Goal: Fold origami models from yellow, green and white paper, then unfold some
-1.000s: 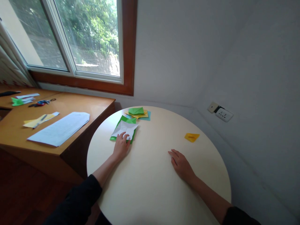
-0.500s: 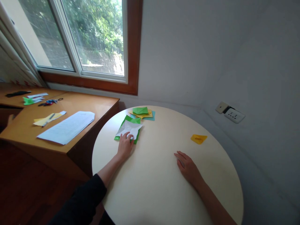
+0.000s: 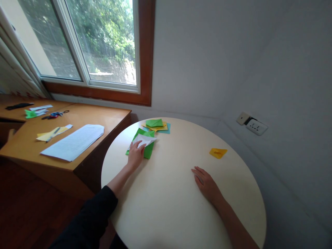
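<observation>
My left hand (image 3: 135, 155) pinches the near edge of a white sheet of paper (image 3: 145, 139), which is tilted up at that edge. Under it lies a green sheet of paper (image 3: 148, 152) on the round white table (image 3: 166, 193). My right hand (image 3: 204, 182) rests on the tabletop, fingers stretched out, with nothing in it. Beyond that hand, to the right, is a small folded yellow paper (image 3: 218, 153). Behind the green sheet sits a pile of papers, with a folded green paper (image 3: 154, 122) on top of yellow and blue ones.
A wooden desk (image 3: 114, 116) stands at the left, lower than the window (image 3: 103, 45). It carries stacked white papers (image 3: 74, 142), a pen (image 3: 52, 134) on yellow paper and scissors (image 3: 59, 113). A wall socket (image 3: 256, 127) is at the right.
My left hand has closed on the white paper and lifted its near edge, baring more of the green sheet. My right hand has stayed in place; the view has shifted slightly.
</observation>
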`<state>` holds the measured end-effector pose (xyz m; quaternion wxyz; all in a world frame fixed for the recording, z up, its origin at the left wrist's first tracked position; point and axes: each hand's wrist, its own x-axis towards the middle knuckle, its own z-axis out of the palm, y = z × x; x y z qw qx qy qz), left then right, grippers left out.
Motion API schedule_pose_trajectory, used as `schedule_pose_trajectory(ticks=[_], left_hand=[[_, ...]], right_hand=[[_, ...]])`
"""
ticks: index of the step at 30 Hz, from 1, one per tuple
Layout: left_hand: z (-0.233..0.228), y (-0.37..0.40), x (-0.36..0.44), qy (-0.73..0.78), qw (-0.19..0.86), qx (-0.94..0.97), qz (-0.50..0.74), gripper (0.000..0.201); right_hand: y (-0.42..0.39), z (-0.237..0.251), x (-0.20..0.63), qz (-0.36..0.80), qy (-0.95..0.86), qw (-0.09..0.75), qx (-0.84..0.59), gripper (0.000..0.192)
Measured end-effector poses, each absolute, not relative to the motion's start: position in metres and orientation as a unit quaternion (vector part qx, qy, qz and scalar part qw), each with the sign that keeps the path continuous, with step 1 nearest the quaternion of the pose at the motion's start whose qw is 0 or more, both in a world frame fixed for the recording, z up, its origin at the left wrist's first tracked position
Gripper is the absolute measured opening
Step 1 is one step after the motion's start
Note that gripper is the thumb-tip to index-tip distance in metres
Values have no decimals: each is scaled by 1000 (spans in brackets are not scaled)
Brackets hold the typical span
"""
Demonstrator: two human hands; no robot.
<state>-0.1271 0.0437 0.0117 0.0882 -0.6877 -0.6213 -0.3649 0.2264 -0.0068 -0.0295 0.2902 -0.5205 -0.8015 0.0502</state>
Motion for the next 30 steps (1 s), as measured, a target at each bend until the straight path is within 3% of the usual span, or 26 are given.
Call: schedule_pose_trajectory(ticks=[7,12,16,19,24,30], left_hand=[[68,50,-136,-572,43,-671,-469,28],[101,27,-130,-554,-80,-625,-544,28],[106,5,-116,-508,-247,-575,-592,34],[97,-8,-100,-458,-397,-525,-598,39],[74,-21,-74,-448,-502,-465,-575,40],[47,-31,-50,-455,-542,-450,-545,41]], right_hand=[[-7,-28,228,55,-804,285,-520,33],[-7,-24,228,76,-797,325,-504,30],[-8,-13,219,118,-758,403,-499,31],[-12,2,204,232,-707,433,-508,41],[-27,29,175,585,-591,401,-384,61],[-44,37,156,657,-517,395,-381,44]])
